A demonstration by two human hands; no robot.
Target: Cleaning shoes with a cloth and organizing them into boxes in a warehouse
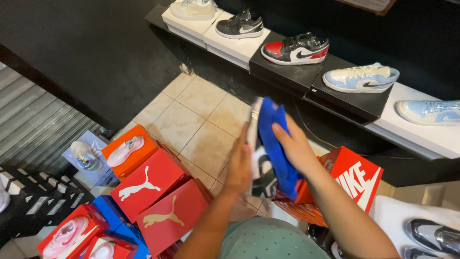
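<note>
My left hand (239,165) grips a black, white and grey sneaker (261,173) held upright on its heel in front of me. Against the shoe's side, my right hand (293,144) presses a blue cloth (277,144). The cloth covers most of the sneaker's upper part. Both hands are over a tiled floor (201,120), just left of an open red shoe box (357,177).
A stepped black and white shelf (292,74) along the back wall carries single sneakers, among them a red-black one (297,49) and a pale blue one (360,78). Several red, orange and blue shoe boxes (153,192) with small shoes on them stand lower left. Silver shoes (433,235) sit lower right.
</note>
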